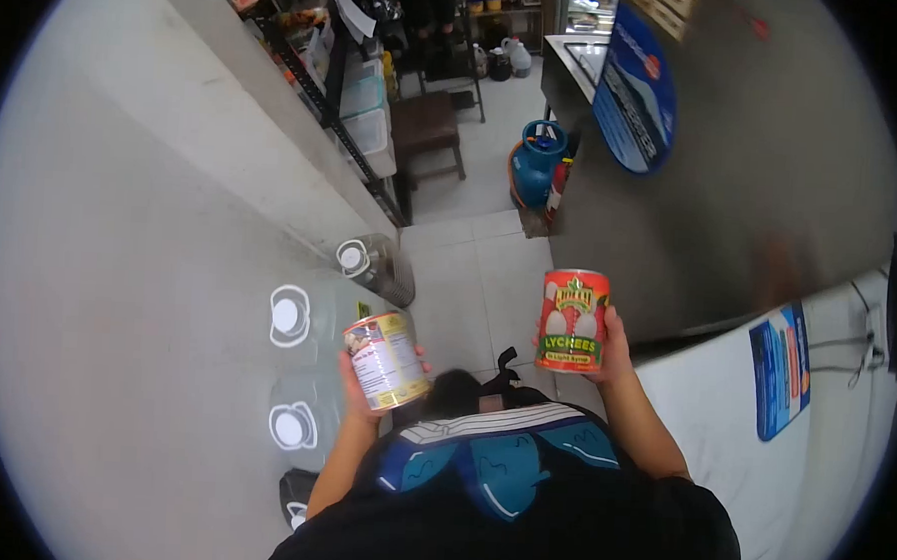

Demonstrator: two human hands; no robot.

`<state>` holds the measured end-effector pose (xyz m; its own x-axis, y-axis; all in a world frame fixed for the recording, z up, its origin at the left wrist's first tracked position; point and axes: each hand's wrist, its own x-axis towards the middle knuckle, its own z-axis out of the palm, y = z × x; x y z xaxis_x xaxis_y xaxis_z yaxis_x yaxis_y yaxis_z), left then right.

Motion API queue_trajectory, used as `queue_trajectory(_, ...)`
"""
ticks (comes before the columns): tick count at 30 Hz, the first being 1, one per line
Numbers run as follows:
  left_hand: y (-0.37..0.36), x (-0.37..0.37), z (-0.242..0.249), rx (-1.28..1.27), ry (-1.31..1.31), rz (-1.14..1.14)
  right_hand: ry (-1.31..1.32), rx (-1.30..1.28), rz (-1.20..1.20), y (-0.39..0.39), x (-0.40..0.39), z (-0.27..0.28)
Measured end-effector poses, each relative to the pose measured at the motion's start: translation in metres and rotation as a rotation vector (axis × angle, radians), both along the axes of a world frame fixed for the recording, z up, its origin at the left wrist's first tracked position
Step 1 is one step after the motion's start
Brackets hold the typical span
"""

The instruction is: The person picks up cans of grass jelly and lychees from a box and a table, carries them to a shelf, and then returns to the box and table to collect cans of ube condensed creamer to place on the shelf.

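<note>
Though wide, fingers (352, 384) (613, 332) around 2 cans (386, 361) (573, 320)

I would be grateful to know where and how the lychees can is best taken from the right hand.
I'd hold the lychees can around its upper wall, coming from the top-rim end, fingers and thumb on opposite sides. Its round body suits a wraparound grip, and the right hand is lower down, leaving the upper wall bare.
</note>
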<state>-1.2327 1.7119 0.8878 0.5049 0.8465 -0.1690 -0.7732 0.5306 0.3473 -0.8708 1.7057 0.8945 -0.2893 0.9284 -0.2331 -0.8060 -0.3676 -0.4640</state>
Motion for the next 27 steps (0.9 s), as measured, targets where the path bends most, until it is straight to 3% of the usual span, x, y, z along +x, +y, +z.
queue_trajectory(4, 0.096, -0.013, 0.003, 0.052, 0.061, 0.070, -0.081, 0.038, 0.008, 0.124, -0.004, 0.014)
queue_trajectory(7, 0.183, -0.017, -0.007, 0.056, 0.297, 0.150, 0.036, 0.016, -0.041, 0.213, -0.006, -0.006)
queue_trajectory(8, 0.206, -0.018, -0.015, 0.038, 0.188, 0.092, 0.087, 0.025, -0.059, 0.226, -0.002, -0.011)
queue_trajectory(10, 0.280, -0.014, -0.023, 0.038, 0.305, 0.038, 0.169, 0.050, -0.101, 0.281, 0.002, -0.016)
queue_trajectory(13, 0.391, 0.001, -0.019, 0.015, 0.369, -0.064, 0.209, -0.121, -0.221, 0.345, 0.008, -0.017)
queue_trajectory(19, 0.589, 0.060, -0.011, 0.081, 0.303, -0.298, -0.006, -0.001, -0.361, 0.446, 0.043, -0.011)
queue_trajectory(20, 0.621, 0.072, -0.020, 0.090, 0.195, -0.327, -0.028, -0.015, -0.397, 0.464, 0.054, -0.013)
queue_trajectory(27, 0.777, 0.152, -0.045, 0.189, 0.239, -0.428, -0.099, -0.044, -0.464, 0.591, 0.114, -0.037)
